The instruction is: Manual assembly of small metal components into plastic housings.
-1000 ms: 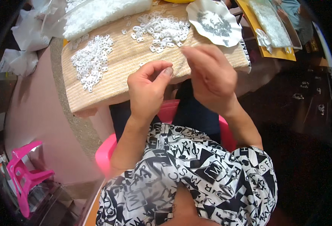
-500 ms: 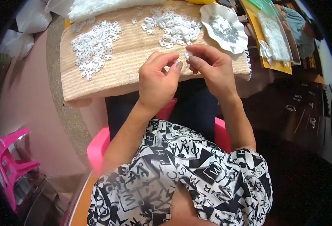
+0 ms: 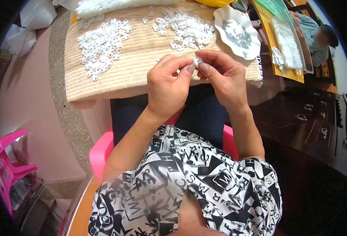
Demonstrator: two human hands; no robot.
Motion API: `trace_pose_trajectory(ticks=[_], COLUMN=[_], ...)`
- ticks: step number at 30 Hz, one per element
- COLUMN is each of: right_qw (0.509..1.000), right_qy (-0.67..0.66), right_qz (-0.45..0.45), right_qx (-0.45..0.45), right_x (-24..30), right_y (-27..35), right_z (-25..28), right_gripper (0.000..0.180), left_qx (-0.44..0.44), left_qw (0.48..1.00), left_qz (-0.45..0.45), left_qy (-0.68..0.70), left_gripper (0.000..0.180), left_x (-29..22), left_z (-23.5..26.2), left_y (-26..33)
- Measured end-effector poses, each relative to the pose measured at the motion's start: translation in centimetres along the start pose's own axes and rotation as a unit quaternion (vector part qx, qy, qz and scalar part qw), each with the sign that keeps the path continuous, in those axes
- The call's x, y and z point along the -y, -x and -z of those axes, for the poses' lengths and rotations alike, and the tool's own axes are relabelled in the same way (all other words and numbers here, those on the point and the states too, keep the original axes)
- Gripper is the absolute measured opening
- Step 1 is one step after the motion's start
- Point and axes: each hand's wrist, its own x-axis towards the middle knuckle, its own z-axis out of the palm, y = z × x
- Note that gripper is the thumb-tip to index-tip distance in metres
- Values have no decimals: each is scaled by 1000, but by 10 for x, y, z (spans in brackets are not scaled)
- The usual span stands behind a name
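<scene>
My left hand (image 3: 167, 84) and my right hand (image 3: 220, 76) meet over the near edge of a tan woven mat (image 3: 138, 63). Between their fingertips they pinch one small white plastic piece (image 3: 197, 61). Both hands are closed on it, thumbs and forefingers touching. On the mat lie two heaps of the same small white pieces, one at the left (image 3: 102, 43) and one at the middle back (image 3: 185, 27).
A white scalloped dish (image 3: 236, 33) sits at the mat's right end. Beyond it lie a yellow board (image 3: 283, 69) and a clear bag of white pieces (image 3: 287, 39). Another person (image 3: 319, 35) sits far right. A pink chair (image 3: 8, 169) stands lower left.
The view has shifted so the mat and hands sit lower and more central. My hands have come together on the small white piece.
</scene>
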Motion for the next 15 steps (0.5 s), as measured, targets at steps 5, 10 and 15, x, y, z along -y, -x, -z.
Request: trace_pose_trajectory(ticks=[5, 10, 15], right_qw=[1000, 999, 999], right_qy=[3, 48, 51], right_qz=[2, 14, 16], right_qx=[1, 7, 4], right_x=[0, 0, -1], right_y=[1, 1, 1], right_z=[-2, -3, -3], right_gripper=[20, 20, 20], left_qx=[5, 19, 12], left_qw=[1000, 999, 995], left_qz=[14, -8, -62], left_qy=[1, -34, -79], left_gripper=[5, 5, 1], left_x=[0, 3, 2], left_z=[2, 5, 5], left_y=[0, 1, -1])
